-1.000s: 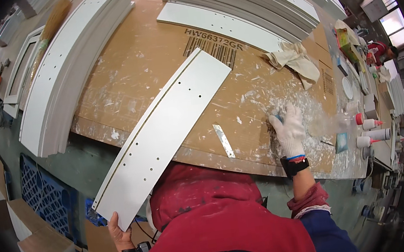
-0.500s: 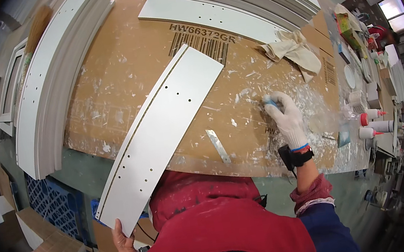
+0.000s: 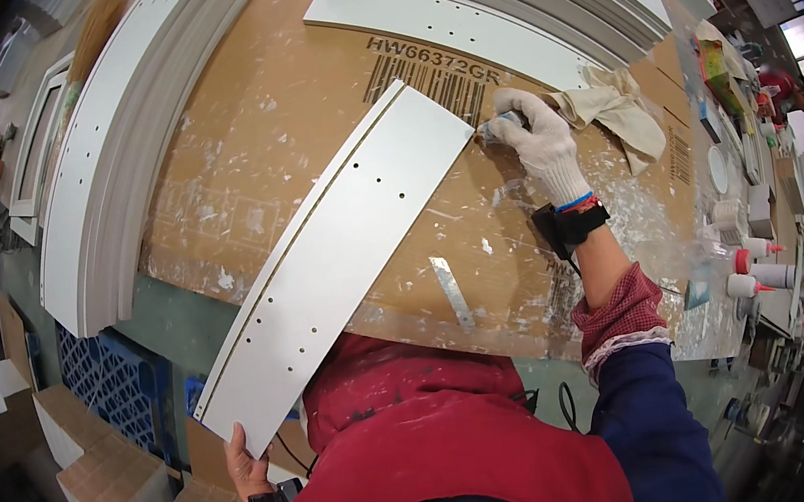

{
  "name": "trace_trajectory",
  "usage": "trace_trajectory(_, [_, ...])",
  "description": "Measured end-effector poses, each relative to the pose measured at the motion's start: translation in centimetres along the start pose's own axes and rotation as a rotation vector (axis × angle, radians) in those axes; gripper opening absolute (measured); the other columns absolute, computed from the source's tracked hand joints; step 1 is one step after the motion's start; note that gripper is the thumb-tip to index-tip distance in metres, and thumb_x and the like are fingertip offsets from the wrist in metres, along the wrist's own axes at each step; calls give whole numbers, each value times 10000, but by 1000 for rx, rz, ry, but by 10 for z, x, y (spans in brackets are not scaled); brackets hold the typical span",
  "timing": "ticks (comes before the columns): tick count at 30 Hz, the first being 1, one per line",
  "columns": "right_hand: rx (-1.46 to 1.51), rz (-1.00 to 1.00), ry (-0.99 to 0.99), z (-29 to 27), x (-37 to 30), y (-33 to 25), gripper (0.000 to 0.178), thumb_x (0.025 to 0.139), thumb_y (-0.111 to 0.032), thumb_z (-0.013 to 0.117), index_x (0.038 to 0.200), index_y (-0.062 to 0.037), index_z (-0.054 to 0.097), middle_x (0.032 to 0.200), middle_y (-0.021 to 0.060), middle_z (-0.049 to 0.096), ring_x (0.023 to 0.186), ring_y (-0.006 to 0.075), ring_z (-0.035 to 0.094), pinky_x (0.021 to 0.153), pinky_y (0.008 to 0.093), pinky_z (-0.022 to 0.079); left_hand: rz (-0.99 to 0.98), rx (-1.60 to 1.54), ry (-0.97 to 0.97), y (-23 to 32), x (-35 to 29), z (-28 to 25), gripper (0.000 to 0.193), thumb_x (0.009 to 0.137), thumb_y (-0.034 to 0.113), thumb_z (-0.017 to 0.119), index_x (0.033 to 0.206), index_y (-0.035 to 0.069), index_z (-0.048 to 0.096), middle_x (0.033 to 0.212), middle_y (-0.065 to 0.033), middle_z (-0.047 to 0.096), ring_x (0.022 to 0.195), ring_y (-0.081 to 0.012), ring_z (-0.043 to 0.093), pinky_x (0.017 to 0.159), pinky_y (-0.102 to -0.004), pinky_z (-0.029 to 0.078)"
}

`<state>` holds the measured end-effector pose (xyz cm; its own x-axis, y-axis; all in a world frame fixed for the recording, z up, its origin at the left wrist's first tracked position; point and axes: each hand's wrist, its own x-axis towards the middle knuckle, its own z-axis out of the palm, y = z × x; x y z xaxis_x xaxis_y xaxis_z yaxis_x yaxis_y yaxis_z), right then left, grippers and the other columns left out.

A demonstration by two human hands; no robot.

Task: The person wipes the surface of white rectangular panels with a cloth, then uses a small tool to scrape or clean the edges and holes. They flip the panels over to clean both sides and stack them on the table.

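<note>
A long white board (image 3: pixel 342 248) with drilled holes and a groove along one edge lies slantwise, its near end overhanging the work surface. My bare left hand (image 3: pixel 247 468) grips that near end at the lower left. In a white knit glove, my right hand (image 3: pixel 541 144) is closed on a small bluish-grey thing (image 3: pixel 504 126) beside the board's far right corner. What kind of thing it is I cannot make out; the fingers partly cover it. Whether it touches the board's edge is also unclear.
Scuffed cardboard (image 3: pixel 216 204) covers the table. On it lie a metal strip (image 3: pixel 450 292) and a crumpled beige cloth (image 3: pixel 621 114). Similar boards are stacked at the left (image 3: pixel 100 158) and along the far side. Glue bottles (image 3: pixel 747 285) stand at the right; a blue plastic pallet (image 3: pixel 114 397) is lower left.
My right hand has moved away from me and slightly left, up to the board's far corner, carrying the small thing. My left hand stays on the board's near end. The whole view has shifted a little.
</note>
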<state>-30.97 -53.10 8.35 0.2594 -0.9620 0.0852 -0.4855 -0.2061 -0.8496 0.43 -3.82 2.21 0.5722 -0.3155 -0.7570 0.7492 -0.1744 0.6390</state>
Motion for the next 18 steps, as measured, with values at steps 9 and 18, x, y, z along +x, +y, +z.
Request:
trace_trajectory(9, [75, 55, -32, -2, -3, 4, 277, 738, -110, 671, 1002, -56, 609, 816, 50, 583, 758, 146, 544, 698, 273, 453, 1, 2, 18, -1, 1, -2, 385, 851, 241, 616, 1140, 24, 485, 927, -83, 634, 679, -197, 663, 396, -267, 527])
trace_trajectory(18, [-640, -230, -240, -16, -17, 1, 245, 742, -185, 661, 964, -93, 613, 897, 101, 627, 828, 283, 585, 725, 328, 463, 7, -3, -18, -1, 2, 1, 411, 844, 246, 624, 1153, 21, 475, 945, -91, 627, 684, -195, 665, 399, -257, 537])
